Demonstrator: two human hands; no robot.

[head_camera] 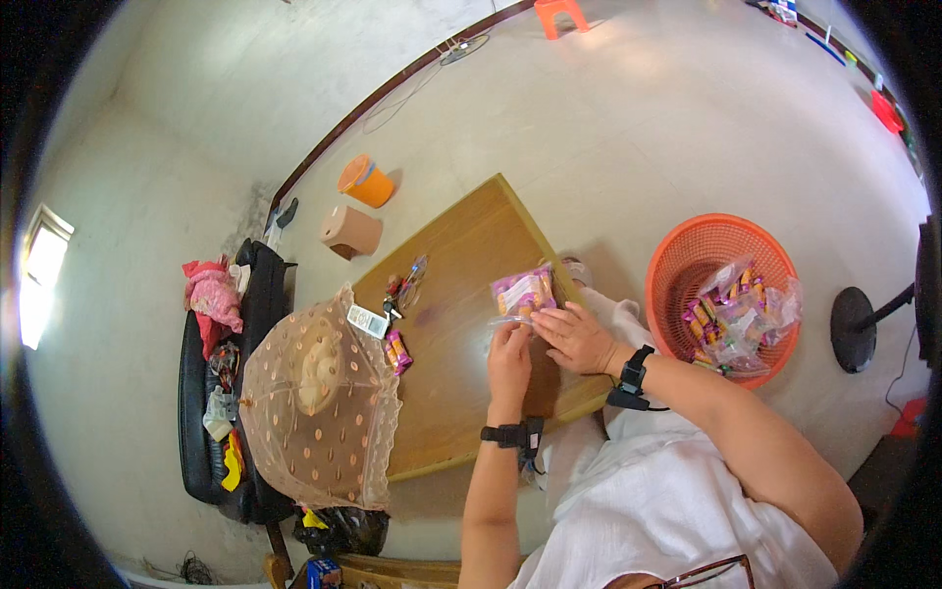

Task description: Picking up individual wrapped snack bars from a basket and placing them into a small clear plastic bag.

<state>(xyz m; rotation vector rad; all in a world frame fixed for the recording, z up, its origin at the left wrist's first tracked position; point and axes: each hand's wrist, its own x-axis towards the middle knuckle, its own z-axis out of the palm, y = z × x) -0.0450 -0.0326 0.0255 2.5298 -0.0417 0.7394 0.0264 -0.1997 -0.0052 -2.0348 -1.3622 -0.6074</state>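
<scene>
A clear plastic bag of small purple-and-orange wrapped snacks lies near the edge of the wooden table. My left hand pinches the bag's near, open-looking edge between thumb and fingers. From the right, my right hand reaches to the same edge, fingertips touching the plastic; whether it grips is hidden. Two loose wrapped snacks lie on the table left of my hands. On the floor to the right, an orange plastic basket holds several clear bags of similar snacks.
A mesh food cover stands on the table's left part, beside a white remote control and keys. Beyond are a black sofa, a beige stool and an orange bucket. A black stand base is at right.
</scene>
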